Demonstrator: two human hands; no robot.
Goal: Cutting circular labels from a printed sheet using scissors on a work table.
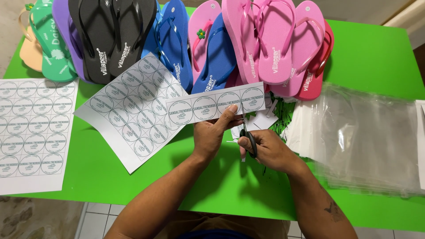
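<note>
Left hand (208, 135) pinches a white paper strip of round printed labels (215, 105); right hand (265, 149) grips black-handled scissors (248, 132). A wandering blade could clip a label or the thumb.

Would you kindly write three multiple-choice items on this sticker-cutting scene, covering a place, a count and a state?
1. Where does the stack of clear plastic bags lie on the green table?
A. right side
B. left side
C. under the flip-flops

2. How many round labels does the paper strip show?
A. two
B. four
C. six

3. The scissors are:
A. lying on the table
B. held in the right hand
C. held in the left hand

Answers: 1 A, bags lie right; 2 B, four circles show; 3 B, right fingers fill the handles while the left hand grips the strip.
</note>
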